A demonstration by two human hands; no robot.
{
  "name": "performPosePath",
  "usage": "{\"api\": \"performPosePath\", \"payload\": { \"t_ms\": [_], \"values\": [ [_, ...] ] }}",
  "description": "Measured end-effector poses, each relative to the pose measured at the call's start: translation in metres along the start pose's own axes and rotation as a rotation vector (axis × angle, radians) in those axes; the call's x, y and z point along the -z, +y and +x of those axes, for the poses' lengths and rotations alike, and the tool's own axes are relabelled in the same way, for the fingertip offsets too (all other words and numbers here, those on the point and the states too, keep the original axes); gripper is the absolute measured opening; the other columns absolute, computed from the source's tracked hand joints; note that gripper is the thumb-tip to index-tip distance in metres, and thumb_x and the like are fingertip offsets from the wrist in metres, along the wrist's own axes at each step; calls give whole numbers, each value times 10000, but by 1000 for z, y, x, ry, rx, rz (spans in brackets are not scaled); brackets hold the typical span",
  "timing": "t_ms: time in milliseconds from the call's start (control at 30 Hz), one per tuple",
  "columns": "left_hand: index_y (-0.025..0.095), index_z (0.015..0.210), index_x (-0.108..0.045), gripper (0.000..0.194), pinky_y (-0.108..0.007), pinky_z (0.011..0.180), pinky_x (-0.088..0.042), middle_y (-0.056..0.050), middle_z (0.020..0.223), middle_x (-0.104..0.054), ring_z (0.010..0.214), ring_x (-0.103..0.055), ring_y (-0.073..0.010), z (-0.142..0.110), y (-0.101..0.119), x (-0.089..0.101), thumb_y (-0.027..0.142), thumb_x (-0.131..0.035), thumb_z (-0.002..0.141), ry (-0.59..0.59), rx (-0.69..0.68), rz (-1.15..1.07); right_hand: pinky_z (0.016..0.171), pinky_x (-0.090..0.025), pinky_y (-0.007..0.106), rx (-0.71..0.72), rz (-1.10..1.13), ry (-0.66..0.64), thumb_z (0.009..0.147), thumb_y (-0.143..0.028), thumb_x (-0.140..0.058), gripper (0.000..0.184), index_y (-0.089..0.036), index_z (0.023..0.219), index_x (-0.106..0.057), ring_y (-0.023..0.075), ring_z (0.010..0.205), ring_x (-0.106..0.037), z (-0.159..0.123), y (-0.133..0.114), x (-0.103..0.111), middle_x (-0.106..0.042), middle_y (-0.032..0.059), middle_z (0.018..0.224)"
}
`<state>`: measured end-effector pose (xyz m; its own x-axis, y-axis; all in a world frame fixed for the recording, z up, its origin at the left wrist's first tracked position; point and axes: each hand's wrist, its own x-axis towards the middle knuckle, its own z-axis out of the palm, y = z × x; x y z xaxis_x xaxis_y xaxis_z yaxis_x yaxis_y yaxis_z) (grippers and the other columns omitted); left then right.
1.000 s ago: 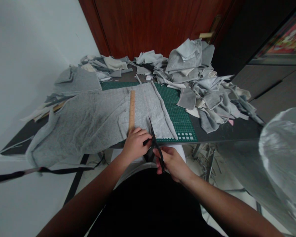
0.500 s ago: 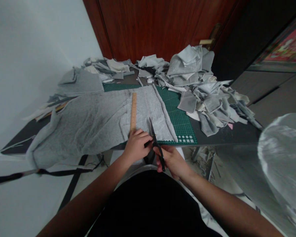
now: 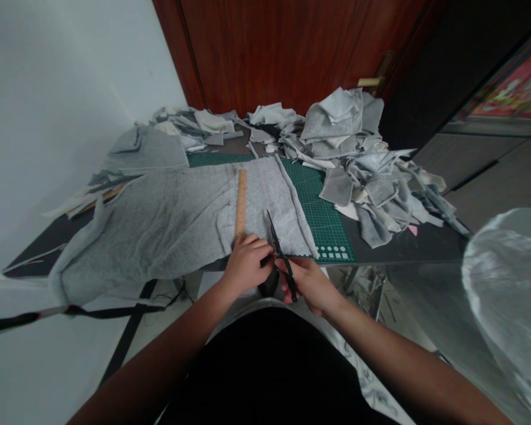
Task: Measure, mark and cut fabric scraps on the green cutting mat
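A wide grey cloth (image 3: 172, 218) lies across the green cutting mat (image 3: 323, 218), its left part draping over the table's front edge. A wooden ruler (image 3: 241, 203) rests on it, upright in view. My left hand (image 3: 250, 262) is at the ruler's near end by the table edge, fingers curled. A black piece shows at its fingertips; whether it belongs to the scissors I cannot tell. In my right hand (image 3: 307, 283) are black scissors (image 3: 285, 260), pointing away from me over the cloth's near edge. The hands are close together.
Grey and white cloth scraps (image 3: 380, 183) are heaped at the table's right and along the back. Folded grey cloth (image 3: 154, 147) lies at back left. A brown door (image 3: 283, 53) stands behind the table, and a translucent plastic bag (image 3: 508, 283) at right. A black strap (image 3: 115, 310) crosses lower left.
The whole view has shifted slightly, so things appear a little lower. Both hands, the scissors, the ruler and the cloth keep nearly the same places relative to each other.
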<state>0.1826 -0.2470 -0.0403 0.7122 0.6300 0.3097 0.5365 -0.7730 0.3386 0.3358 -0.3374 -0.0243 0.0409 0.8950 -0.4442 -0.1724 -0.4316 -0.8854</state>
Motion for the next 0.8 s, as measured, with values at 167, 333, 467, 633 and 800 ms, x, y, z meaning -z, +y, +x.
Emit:
{"api": "performPosePath", "payload": {
  "t_ms": [167, 333, 467, 633, 800],
  "values": [
    [179, 794, -690, 84, -382, 813, -416, -38, 794, -669, 897, -551, -241, -1, 0, -1, 194, -659, 870, 13, -10, 7, 339, -309, 178, 4, 6, 10, 727, -626, -760, 505, -151, 735, -587, 94, 341, -539, 4, -2, 0, -594, -23, 523],
    [182, 784, -676, 86, -385, 810, -415, -34, 789, -665, 889, -551, -239, 0, 0, 0, 191, -658, 867, 6, -6, 5, 335, -317, 174, 8, -8, 0, 722, -640, -769, 525, -149, 714, -582, 90, 343, -535, 7, -4, 0, -594, -19, 529],
    [188, 757, -659, 106, -386, 808, -412, -34, 782, -658, 883, -553, -236, 0, -2, -2, 177, -646, 862, 9, 0, 14, 335, -334, 174, 4, 2, 0, 704, -665, -780, 551, -148, 750, -596, 95, 348, -545, 9, -9, -1, -607, -21, 539],
    [190, 747, -649, 110, -386, 806, -414, -35, 775, -654, 878, -556, -235, -1, -2, -2, 168, -645, 855, 7, 12, 9, 338, -315, 170, 29, 9, -1, 692, -669, -789, 562, -145, 707, -589, 85, 347, -538, 12, -10, -5, -595, -19, 525],
    [189, 741, -654, 117, -392, 803, -417, -36, 777, -653, 884, -550, -239, -1, -3, -4, 168, -649, 857, 31, -11, 11, 343, -319, 172, 33, 6, -1, 780, -635, -730, 513, -142, 716, -604, 83, 353, -541, 15, -7, -7, -619, -4, 552]
  ]
}}
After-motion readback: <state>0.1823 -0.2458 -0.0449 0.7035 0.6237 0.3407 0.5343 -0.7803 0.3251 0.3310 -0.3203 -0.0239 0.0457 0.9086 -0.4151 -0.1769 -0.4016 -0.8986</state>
